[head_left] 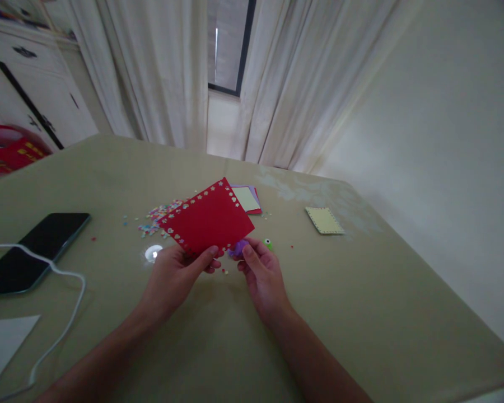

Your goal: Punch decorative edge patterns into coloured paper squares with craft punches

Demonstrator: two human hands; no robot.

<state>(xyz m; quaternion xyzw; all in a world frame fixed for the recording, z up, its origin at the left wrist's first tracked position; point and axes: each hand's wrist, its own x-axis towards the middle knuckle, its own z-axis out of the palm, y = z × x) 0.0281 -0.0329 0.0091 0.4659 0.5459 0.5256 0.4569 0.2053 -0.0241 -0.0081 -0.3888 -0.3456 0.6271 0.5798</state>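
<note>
My left hand (180,274) grips a red card (210,221) by its near edge, thumb on top. The card is tilted above the table, with small flower-like shapes punched along its edges. My right hand (264,274) is closed around a small purple craft punch (237,249) at the card's near edge, beside the left fingertips. Whether the card sits inside the punch cannot be made out. Behind the right hand is a small green thing with an eye (267,243), partly hidden. Tiny punched bits (224,271) lie just below the hands.
A heap of coloured paper bits (151,220) lies left of the card. Behind it are stacked paper cards (247,198), and a yellow punched card (324,220) lies at right. A phone (37,252), a white cable (78,291) and white paper (4,341) occupy the left side.
</note>
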